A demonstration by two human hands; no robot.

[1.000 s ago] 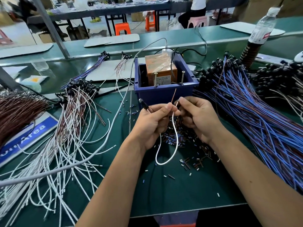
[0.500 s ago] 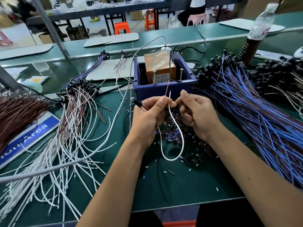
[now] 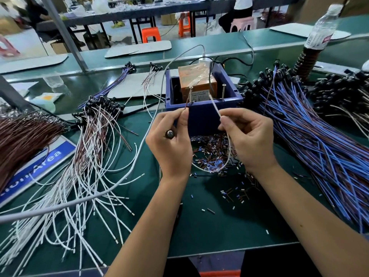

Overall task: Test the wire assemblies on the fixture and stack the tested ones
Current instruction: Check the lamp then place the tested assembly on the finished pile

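Both hands at the blue plastic fixture box (image 3: 201, 114) — frame centre
Left hand (image 3: 169, 144) pinches the thin brown lead (image 3: 186, 104); right hand (image 3: 249, 136) pinches the white lead (image 3: 215, 106) — tips by the upright screws (image 3: 190, 94).

The label on the orange unit (image 3: 197, 84) inside the blue bin (image 3: 201, 110) is too small to read, and the bin's walls hide its lower part. The blue sign (image 3: 38, 166) at the left edge is cut off, showing only "Area". Where the white wire (image 3: 214, 105) runs inside the right hand (image 3: 247, 136) cannot be seen. The brown wire bundle (image 3: 22, 140) runs off the left of the frame, the blue wire pile (image 3: 323, 140) off the right. The water bottle (image 3: 321, 31) at upper right is blurred.
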